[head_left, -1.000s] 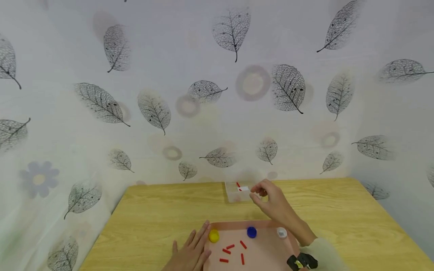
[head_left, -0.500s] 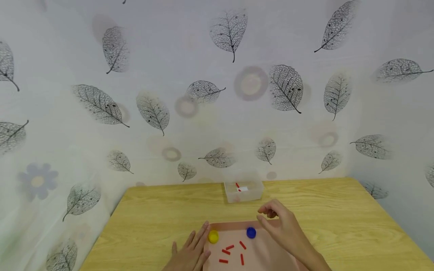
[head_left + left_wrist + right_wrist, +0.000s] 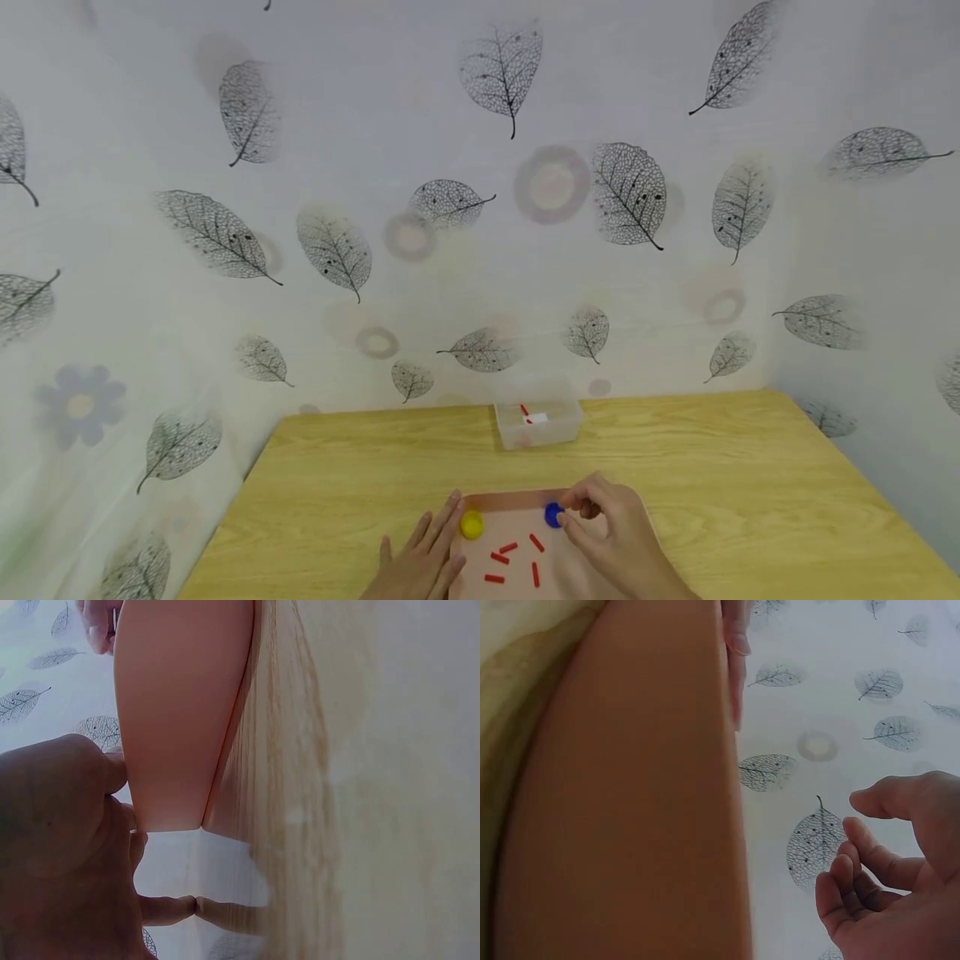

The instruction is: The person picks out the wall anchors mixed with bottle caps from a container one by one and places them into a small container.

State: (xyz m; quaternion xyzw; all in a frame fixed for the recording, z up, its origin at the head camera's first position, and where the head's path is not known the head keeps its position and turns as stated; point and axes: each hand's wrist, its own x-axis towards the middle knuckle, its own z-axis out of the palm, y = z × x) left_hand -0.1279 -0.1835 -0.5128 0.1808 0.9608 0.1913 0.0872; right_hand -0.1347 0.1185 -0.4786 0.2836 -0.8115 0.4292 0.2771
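A pink tray [image 3: 513, 502] lies on the wooden table. My left hand [image 3: 422, 557] rests against its left rim with straight fingers; the left wrist view shows fingers at the tray wall [image 3: 176, 735]. Above the tray, my right hand [image 3: 621, 533] has its thumb and index finger at a blue bottle cap [image 3: 552, 515], partly covering it. In the right wrist view, thumb and index finger stand apart with nothing seen between them. A yellow bottle cap [image 3: 472, 525] sits in the tray's far left corner. Several short red sticks [image 3: 536, 574] lie on the tray's floor.
A translucent plastic box [image 3: 540, 432] stands near the back edge of the wooden table [image 3: 360, 475], holding red sticks and a white piece. Behind it hangs a pale leaf-patterned sheet [image 3: 450, 275].
My right hand has drawn back from the plastic box into the tray, down to the blue bottle cap. The white cap at the right is now hidden. My left hand stays put.
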